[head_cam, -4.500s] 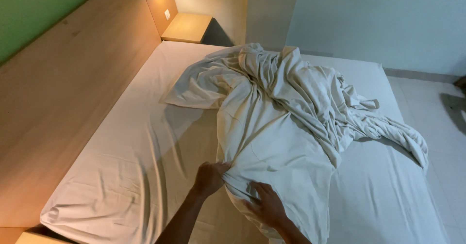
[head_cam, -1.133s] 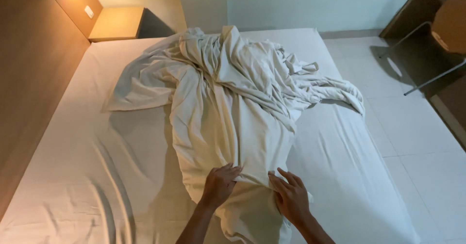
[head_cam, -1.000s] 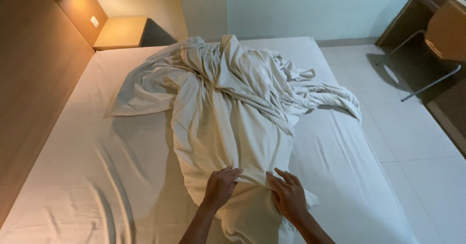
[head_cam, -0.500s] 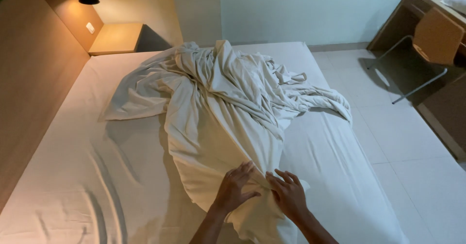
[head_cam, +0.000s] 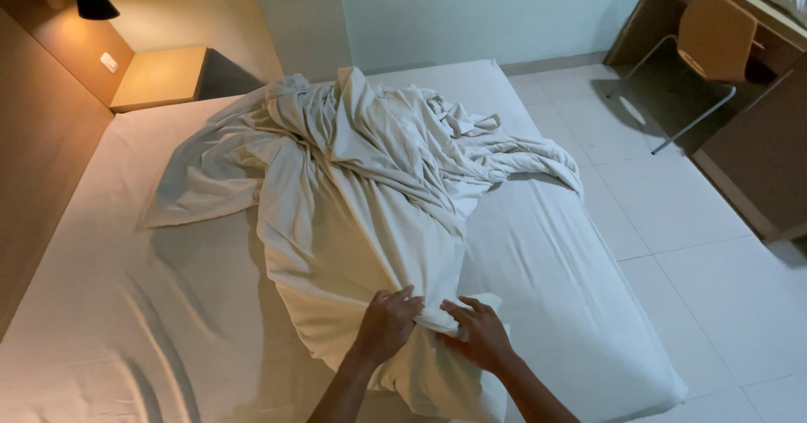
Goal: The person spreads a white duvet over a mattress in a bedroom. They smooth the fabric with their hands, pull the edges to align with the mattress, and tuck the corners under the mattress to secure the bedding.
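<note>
Both hands shifted right, left hand (head_cam: pixel 388 324) bunching sheet (head_cam: pixel 353 221), right hand (head_cam: pixel 481 335) pinching its edge, fingertips buried.

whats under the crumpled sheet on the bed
The crumpled sheet lies on the bed, whose fitted sheet shows around it. Both hands press its near end; anything beneath is hidden.

Sheet (head_cam: pixel 353 179) atop bed (head_cam: pixel 555 305), chair (head_cam: pixel 710 36) perhaps right

The sheet (head_cam: pixel 353 196) is a white, crumpled cloth lying loose on the bed, bunched in thick folds toward 12 o'clock, one twisted tail trailing to 2 o'clock. Its near end, at 6 o'clock, lies flatter, with a gathered edge.
</note>
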